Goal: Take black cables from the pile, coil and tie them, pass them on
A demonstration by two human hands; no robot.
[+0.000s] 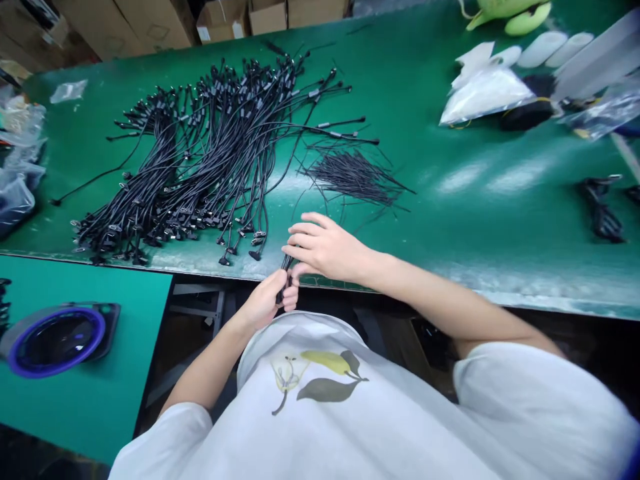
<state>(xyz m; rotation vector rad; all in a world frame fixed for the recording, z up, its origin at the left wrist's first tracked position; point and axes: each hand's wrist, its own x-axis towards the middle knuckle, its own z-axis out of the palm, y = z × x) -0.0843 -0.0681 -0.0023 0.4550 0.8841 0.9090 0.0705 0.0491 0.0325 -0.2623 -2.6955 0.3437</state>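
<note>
At the table's front edge, close to my body, my left hand [270,297] is closed around a small folded bundle of black cable [285,262]. Most of that bundle is hidden by my fingers. Just above and to its right is my right hand [330,252], fingers stretched out and apart, with the fingertips and thumb at the upper end of the bundle. Beyond my hands lies a loose pile of thin black ties [355,177]. Left of that, a large heap of black cables [215,147] with plugs at both ends spreads over the green table [430,227].
At the right back are a white plastic bag [485,93], white rolls [543,50] and a coiled black cable [603,210]. A lower green table [120,400] at the left holds a purple-rimmed round object [97,343]. Cardboard boxes [145,27] stand behind the table.
</note>
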